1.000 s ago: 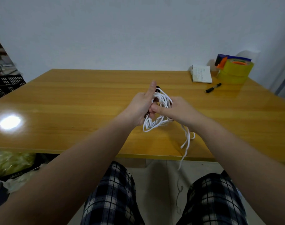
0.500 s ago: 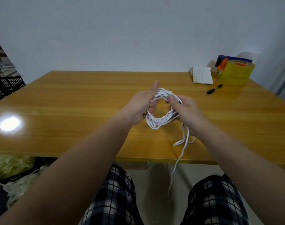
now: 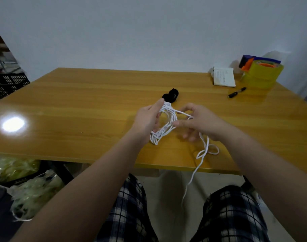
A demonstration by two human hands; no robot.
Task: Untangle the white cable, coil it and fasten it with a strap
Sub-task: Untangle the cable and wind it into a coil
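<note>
- The left hand [image 3: 147, 119] grips the coiled cable [image 3: 166, 130], fingers curled through the loops, above the table [image 3: 79, 105].
- The right hand [image 3: 200, 123] pinches one strand beside the coil; its other fingers are loosely spread.
- The loose tail hangs over the near edge.
- The strap [image 3: 172, 96] lies just beyond the hands.
</note>
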